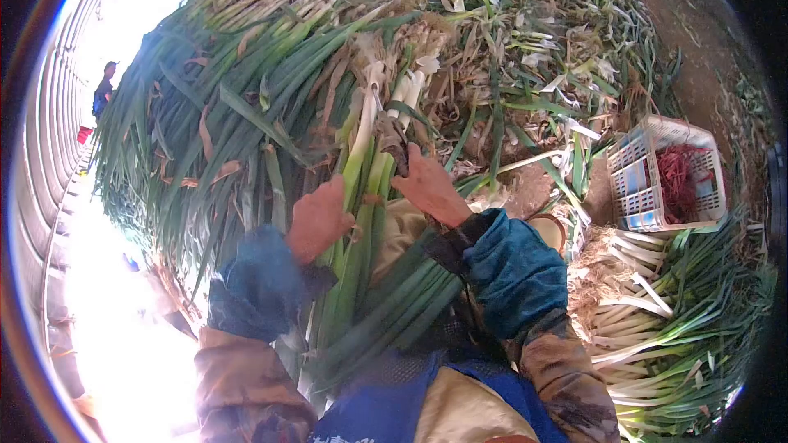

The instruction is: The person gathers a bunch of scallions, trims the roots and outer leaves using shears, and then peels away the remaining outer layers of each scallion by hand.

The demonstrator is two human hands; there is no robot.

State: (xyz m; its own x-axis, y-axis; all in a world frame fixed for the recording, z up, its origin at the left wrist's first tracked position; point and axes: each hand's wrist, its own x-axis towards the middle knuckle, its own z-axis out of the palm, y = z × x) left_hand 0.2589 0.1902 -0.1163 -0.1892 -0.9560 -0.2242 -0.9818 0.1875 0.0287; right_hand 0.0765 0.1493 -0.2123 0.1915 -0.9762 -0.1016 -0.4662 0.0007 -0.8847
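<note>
Several long green onions lie upright in view between my hands, white stems and roots away from me, green leaves running down over my lap. My left hand is closed round the stalks on their left side. On their right, my right hand has its fingers bent against a brown, withered leaf beside the stems. Its fingertips are partly hidden, so what it grips is unclear. More leaves slant across my lap under my right wrist.
A big heap of green onions fills the left. Peeled leaves litter the ground ahead. At right stand a white crate with red ties and a pile of white-stemmed onions. A person is far left.
</note>
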